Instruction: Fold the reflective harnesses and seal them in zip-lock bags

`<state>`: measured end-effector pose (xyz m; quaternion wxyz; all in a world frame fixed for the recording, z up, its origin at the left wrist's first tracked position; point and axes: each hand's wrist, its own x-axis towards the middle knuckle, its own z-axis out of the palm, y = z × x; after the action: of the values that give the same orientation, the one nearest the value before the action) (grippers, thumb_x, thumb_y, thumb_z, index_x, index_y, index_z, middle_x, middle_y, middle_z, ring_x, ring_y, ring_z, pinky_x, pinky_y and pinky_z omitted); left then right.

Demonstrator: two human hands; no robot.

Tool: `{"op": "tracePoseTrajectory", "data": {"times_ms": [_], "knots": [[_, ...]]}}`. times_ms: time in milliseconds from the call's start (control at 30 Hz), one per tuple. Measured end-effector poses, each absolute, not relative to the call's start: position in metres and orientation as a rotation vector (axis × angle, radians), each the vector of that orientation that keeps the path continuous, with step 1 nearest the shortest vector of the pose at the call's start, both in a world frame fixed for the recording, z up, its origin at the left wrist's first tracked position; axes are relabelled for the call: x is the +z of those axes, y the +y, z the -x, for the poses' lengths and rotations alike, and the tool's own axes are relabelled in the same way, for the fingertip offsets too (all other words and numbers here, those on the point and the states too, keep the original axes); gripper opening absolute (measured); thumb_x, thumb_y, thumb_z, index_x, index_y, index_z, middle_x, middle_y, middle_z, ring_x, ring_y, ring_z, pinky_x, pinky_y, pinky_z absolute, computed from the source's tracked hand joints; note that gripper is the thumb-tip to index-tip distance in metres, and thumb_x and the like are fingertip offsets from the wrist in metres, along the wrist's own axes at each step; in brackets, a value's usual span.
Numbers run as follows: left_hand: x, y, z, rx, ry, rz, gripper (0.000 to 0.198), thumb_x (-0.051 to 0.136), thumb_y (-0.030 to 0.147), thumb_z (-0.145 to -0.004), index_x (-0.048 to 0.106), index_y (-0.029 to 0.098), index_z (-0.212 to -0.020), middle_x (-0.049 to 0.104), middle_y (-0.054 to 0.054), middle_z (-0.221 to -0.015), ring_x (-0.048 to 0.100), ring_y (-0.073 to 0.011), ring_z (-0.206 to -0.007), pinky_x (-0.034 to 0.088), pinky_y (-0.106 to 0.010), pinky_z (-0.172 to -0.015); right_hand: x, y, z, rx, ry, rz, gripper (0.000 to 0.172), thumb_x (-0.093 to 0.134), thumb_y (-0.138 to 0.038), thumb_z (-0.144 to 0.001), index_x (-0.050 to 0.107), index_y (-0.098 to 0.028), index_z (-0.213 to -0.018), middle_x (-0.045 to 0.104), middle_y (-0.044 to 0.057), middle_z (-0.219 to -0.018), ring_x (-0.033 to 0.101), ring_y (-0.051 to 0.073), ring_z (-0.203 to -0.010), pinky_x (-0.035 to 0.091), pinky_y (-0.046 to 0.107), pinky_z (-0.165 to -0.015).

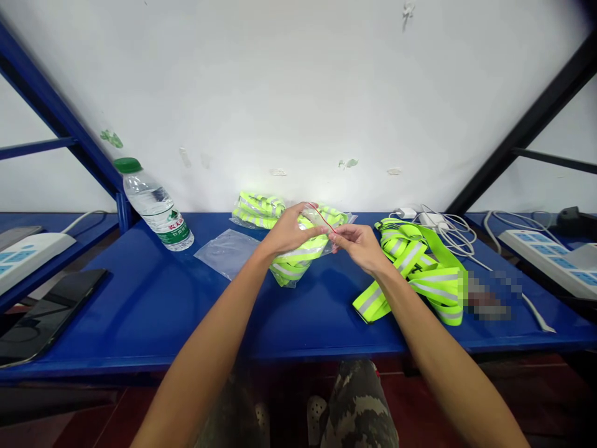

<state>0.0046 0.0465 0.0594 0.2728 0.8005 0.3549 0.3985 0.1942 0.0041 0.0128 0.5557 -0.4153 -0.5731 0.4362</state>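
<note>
Head view: L hand [293, 233] & R hand [353, 242] both grasp clear bag [295, 264] w/ yellow-green reflective strap inside, over blue surface [298, 330].
L hand grips bag body; R hand pinches bag mouth at end of red seal line [321, 216]. Loose strap pile [410, 255] lies on R, partly behind R forearm. 2nd bagged strap [256, 208] lies near wall [298, 93]; flat clear sleeve [224, 252] lies L of held bag; green-capped water btl. [158, 208] is farther L.
</note>
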Motion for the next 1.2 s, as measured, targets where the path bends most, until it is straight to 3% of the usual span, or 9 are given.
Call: {"op": "tracePoseTrajectory", "data": {"times_ms": [167,300,467,700,900,1033,1200], "knots": [[0.06,0.048,0.002,1.051,0.878,-2.071,0.036,0.069,0.041,-0.083,0.069,0.012,-0.104,0.066,-0.013,-0.127,0.061,-0.0251,-0.117,0.043,-0.038,-0.105,0.012,0.006,-0.194,1.048,-1.307,0.948,0.04,0.087,-0.051,-0.06,0.071,-0.017,-0.075,0.063,-0.001,-0.057,0.058,0.012,-0.051,0.052,0.028,-0.056],[0.059,0.05,0.001,1.092,0.888,-2.028,0.022,0.07,0.032,-0.079,0.071,0.012,-0.089,0.064,-0.013,-0.131,0.059,-0.0259,-0.121,0.041,-0.04,-0.109,0.015,0.005,-0.195,1.07,-1.266,0.96,0.04,0.089,-0.048,-0.057,0.072,-0.016,-0.075,0.065,0.0,-0.06,0.059,0.012,-0.052,0.052,0.029,-0.056],[0.059,0.049,0.0,1.135,0.948,-1.951,0.019,0.071,0.029,-0.076,0.07,0.012,-0.086,0.064,-0.013,-0.131,0.061,-0.0264,-0.119,0.044,-0.039,-0.107,0.02,0.002,-0.2,1.098,-1.249,1.039,0.044,0.092,-0.044,-0.05,0.073,-0.015,-0.076,0.069,0.003,-0.069,0.062,0.014,-0.057,0.055,0.032,-0.06],[0.056,0.047,0.001,1.218,0.975,-1.881,0.023,0.073,0.027,-0.074,0.069,0.012,-0.091,0.064,-0.014,-0.131,0.063,-0.0259,-0.116,0.046,-0.037,-0.104,0.015,0.007,-0.204,1.017,-1.368,1.031,0.043,0.088,-0.048,-0.059,0.072,-0.017,-0.084,0.068,0.003,-0.071,0.062,0.015,-0.06,0.055,0.034,-0.062],[0.05,0.05,0.0,1.257,0.946,-1.839,0.028,0.071,0.028,-0.078,0.068,0.011,-0.101,0.067,-0.014,-0.124,0.064,-0.0245,-0.115,0.046,-0.037,-0.104,0.012,0.009,-0.202,0.952,-1.335,1.007,0.043,0.088,-0.046,-0.06,0.069,-0.018,-0.086,0.066,0.002,-0.072,0.06,0.014,-0.062,0.054,0.032,-0.06],[0.047,0.053,-0.001,1.297,0.971,-1.833,0.023,0.07,0.026,-0.076,0.068,0.011,-0.094,0.064,-0.014,-0.13,0.064,-0.0249,-0.114,0.046,-0.037,-0.104,0.011,0.009,-0.198,0.99,-1.304,0.991,0.047,0.091,-0.041,-0.055,0.069,-0.018,-0.089,0.066,0.002,-0.074,0.061,0.015,-0.066,0.054,0.032,-0.061],[0.046,0.051,-0.005,1.311,0.984,-1.813,0.041,0.07,0.024,-0.076,0.063,0.01,-0.114,0.07,-0.012,-0.114,0.065,-0.0234,-0.11,0.05,-0.035,-0.098,0.009,0.012,-0.197,0.976,-1.251,0.981,0.046,0.092,-0.037,-0.052,0.066,-0.018,-0.084,0.063,-0.001,-0.066,0.058,0.013,-0.059,0.051,0.029,-0.055]]}}
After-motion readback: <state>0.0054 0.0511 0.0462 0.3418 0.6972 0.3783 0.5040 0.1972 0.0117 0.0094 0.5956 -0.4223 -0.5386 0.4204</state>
